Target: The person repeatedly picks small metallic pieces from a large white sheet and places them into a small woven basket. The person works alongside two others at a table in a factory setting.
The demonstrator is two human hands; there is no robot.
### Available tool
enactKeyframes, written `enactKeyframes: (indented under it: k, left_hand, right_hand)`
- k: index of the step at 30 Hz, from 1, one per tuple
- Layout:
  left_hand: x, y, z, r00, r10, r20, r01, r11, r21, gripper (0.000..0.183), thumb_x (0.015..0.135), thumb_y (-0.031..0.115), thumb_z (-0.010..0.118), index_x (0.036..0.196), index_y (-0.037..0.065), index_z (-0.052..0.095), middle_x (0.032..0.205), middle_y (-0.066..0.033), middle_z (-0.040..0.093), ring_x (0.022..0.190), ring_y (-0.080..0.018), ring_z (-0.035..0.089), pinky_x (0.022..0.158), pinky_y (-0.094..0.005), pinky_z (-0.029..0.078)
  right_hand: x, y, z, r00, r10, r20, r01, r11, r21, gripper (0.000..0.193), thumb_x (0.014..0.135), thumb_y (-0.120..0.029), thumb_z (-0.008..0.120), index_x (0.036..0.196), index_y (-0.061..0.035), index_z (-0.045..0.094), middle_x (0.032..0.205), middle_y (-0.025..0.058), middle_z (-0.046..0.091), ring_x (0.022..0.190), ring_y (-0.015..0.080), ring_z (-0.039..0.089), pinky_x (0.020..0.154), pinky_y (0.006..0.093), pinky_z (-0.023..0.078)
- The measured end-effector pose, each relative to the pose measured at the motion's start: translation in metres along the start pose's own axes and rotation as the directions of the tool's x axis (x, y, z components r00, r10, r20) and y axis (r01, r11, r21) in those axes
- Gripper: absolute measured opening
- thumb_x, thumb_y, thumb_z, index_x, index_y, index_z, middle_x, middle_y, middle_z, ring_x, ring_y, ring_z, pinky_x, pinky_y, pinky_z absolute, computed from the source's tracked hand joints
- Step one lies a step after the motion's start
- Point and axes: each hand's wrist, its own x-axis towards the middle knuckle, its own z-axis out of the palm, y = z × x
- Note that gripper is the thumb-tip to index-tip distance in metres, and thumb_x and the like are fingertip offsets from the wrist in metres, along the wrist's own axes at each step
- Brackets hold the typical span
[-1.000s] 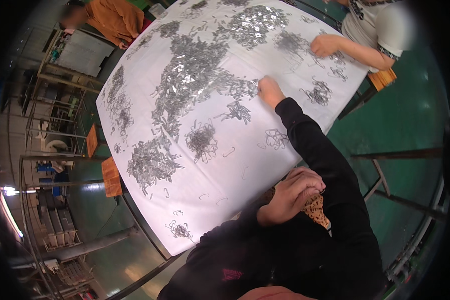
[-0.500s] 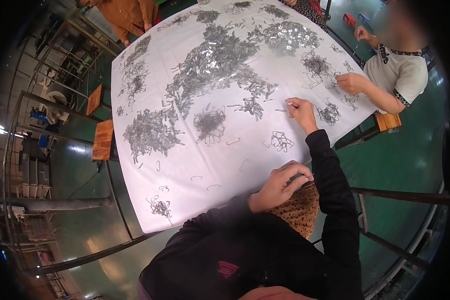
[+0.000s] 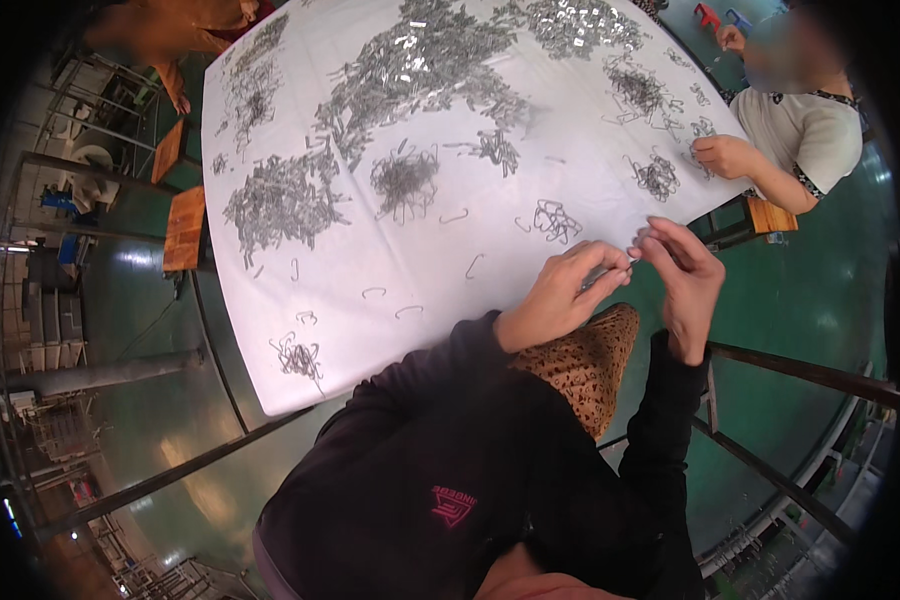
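Observation:
Near the table's front right edge, my left hand (image 3: 560, 295) is pinched, thumb against fingers, around something too small to make out. My right hand (image 3: 685, 285) meets it fingertip to fingertip, also in a pinch; a tiny pale bit shows between the two. Just beyond them on the white-covered table (image 3: 420, 360) lies a small pile of bent wire hooks (image 3: 553, 221). Single wire hooks (image 3: 475, 266) are scattered to the left. A large heap of small grey metal strips (image 3: 425, 60) spreads over the far middle, with a smaller group of strips (image 3: 495, 150) in front.
A darker hook pile (image 3: 405, 182) and another strip heap (image 3: 285, 200) lie left of centre. More hooks (image 3: 298, 358) sit at the near left corner. A co-worker (image 3: 805, 145) handles pieces at the right edge; another person (image 3: 170, 45) stands far left. Wooden stools (image 3: 185, 228) flank the table.
My right hand has come back from the table to meet my left fingertips. My left hand has risen slightly. The view has shifted, so the table sits higher.

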Motion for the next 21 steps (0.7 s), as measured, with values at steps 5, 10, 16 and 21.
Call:
enactKeyframes:
  k: [5,10,16,21]
  left_hand:
    - [0.002,0.004,0.005,1.0,-0.017,0.021,0.016,0.998,0.066,0.011,0.092,0.008,0.059,0.1,0.001,0.059,0.092,-0.0081,0.064,0.085,-0.0148,0.062,0.071,-0.0282,0.047]
    - [0.003,0.002,0.001,0.999,0.043,0.001,-0.043,0.994,0.104,0.012,0.091,0.009,0.06,0.101,0.001,0.059,0.095,-0.0104,0.063,0.086,-0.0208,0.061,0.072,-0.0315,0.048]
    - [-0.007,-0.012,-0.011,0.997,0.08,-0.016,-0.075,0.974,0.212,0.018,0.089,0.011,0.062,0.105,0.003,0.06,0.098,-0.0111,0.063,0.093,-0.0232,0.06,0.08,-0.0339,0.047]
    - [-0.007,-0.037,-0.073,0.945,0.081,-0.318,0.092,0.865,0.494,0.022,0.085,0.016,0.065,0.103,0.004,0.064,0.091,-0.011,0.065,0.088,-0.0276,0.062,0.076,-0.0359,0.05]
  right_hand:
    - [-0.03,-0.014,0.006,0.987,-0.134,-0.091,0.124,0.987,-0.104,0.026,0.079,0.013,0.064,0.104,0.0043,0.067,0.09,0.0107,0.066,0.083,0.0146,0.064,0.076,0.0249,0.053]
    - [-0.033,-0.01,0.011,0.974,-0.12,-0.194,0.112,0.992,-0.05,0.024,0.078,0.013,0.065,0.101,0.0056,0.067,0.091,0.0109,0.067,0.079,0.0149,0.064,0.074,0.0256,0.053]
    - [-0.032,0.004,0.023,0.968,-0.138,-0.211,0.154,0.986,0.064,0.021,0.077,0.016,0.062,0.096,0.0075,0.066,0.084,0.0099,0.064,0.071,0.0167,0.063,0.066,0.0272,0.053]
    - [-0.031,0.009,0.028,0.975,-0.118,-0.187,0.13,0.99,0.055,0.019,0.077,0.017,0.062,0.093,0.0078,0.067,0.08,0.0095,0.062,0.067,0.0165,0.061,0.064,0.0264,0.051]
